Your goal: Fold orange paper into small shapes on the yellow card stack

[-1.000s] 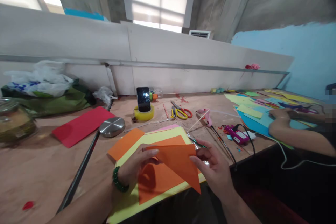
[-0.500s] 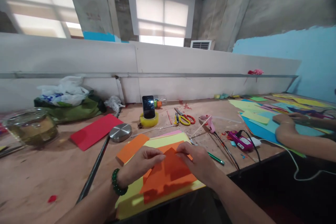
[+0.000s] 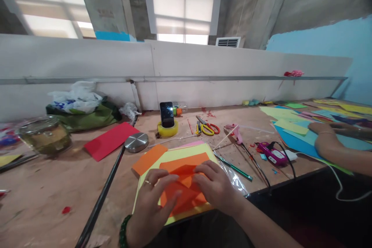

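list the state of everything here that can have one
orange paper: folded, pressed flat on the yellow sheet
left hand: open, fingers flat on the orange paper
right hand: open, fingers flat on the orange paper
phone: upright in the tape roll, screen dark
scissors: lying flat, blades look shut
glue gun: lying on its side, cord attached
red paper: flat, unfolded

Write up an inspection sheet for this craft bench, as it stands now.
Surface: wooden table, paper scraps scattered.
Job's things: folded orange paper lying on a yellow sheet.
Clutter: scissors, phone propped in a tape roll, red paper, glass jar, glue gun.
Hands: left hand and right hand pressed flat on the orange paper.
Cables: black cable from the glue gun; white cable over the edge.
Surroundings: co-worker's arm at right; windows behind.
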A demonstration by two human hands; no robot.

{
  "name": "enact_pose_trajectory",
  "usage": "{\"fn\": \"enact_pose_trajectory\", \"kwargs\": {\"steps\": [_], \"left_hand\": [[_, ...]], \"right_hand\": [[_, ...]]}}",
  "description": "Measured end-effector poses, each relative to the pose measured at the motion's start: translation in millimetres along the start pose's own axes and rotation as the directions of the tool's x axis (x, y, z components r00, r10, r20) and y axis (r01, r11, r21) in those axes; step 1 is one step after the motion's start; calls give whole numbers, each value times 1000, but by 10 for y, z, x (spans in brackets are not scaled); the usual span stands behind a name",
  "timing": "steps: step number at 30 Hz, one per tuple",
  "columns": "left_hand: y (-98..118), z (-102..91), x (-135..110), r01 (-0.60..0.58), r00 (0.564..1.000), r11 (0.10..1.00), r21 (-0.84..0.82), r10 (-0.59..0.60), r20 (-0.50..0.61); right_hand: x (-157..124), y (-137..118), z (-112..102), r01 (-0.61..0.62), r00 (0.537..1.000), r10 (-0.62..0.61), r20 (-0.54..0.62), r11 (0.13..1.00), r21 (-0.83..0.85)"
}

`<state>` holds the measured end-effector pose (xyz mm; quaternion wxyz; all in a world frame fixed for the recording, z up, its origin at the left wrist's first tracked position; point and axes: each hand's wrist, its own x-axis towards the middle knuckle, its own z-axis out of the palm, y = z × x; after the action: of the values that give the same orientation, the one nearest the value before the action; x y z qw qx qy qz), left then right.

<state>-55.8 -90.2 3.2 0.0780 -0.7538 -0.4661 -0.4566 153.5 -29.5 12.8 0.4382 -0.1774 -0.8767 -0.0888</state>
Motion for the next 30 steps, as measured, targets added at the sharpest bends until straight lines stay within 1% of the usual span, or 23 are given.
{"fn": "enact_pose_trajectory", "kwargs": {"steps": [1, 2, 4, 6, 8, 10, 13, 15, 16, 17, 20, 23, 27, 30], "left_hand": [[19, 10, -18, -31, 996, 999, 35, 28, 86], [28, 24, -27, -44, 983, 997, 67, 31, 183], [21, 57, -25, -32, 932, 993, 117, -13, 362], [-5, 83, -9, -16, 881, 989, 146, -55, 469], [-29, 96, 12, -13, 851, 986, 167, -77, 519], [-39, 98, 31, -7, 823, 983, 181, -97, 560], [-24, 97, 41, 3, 781, 981, 192, -122, 613], [-5, 98, 30, 6, 773, 981, 191, -126, 621], [4, 100, 22, 9, 774, 982, 189, -126, 621], [12, 102, 13, 15, 773, 982, 187, -130, 621], [23, 105, -7, 29, 759, 980, 197, -149, 634], [33, 99, -12, 24, 750, 981, 195, -146, 645], [70, 97, -38, 22, 764, 984, 176, -130, 632], [69, 113, -88, 11, 778, 982, 190, -128, 615]], "right_hand": [[-33, -8, 28, -12, 999, 10, 42, 999, 45], [-67, -18, 50, -29, 996, 21, 84, 995, 95], [-133, -40, 67, -67, 987, 36, 155, 978, 196], [-190, -57, 53, -124, 975, 67, 214, 955, 269], [-238, -53, 30, -195, 959, 114, 258, 930, 312], [-278, -20, 19, -261, 940, 173, 294, 920, 292], [-332, 66, 34, -347, 882, 273, 383, 927, 138], [-367, 123, 52, -374, 839, 306, 451, 925, 69], [-386, 145, 61, -380, 828, 308, 468, 923, 65], [-404, 162, 67, -380, 827, 302, 474, 922, 76], [-445, 174, 63, -383, 843, 285, 455, 913, 138], [-444, 126, 18, -410, 842, 300, 449, 896, 169], [-406, 19, -64, -413, 826, 277, 491, 890, 193], [-410, -5, -73, -413, 820, 276, 502, 892, 184]]}}
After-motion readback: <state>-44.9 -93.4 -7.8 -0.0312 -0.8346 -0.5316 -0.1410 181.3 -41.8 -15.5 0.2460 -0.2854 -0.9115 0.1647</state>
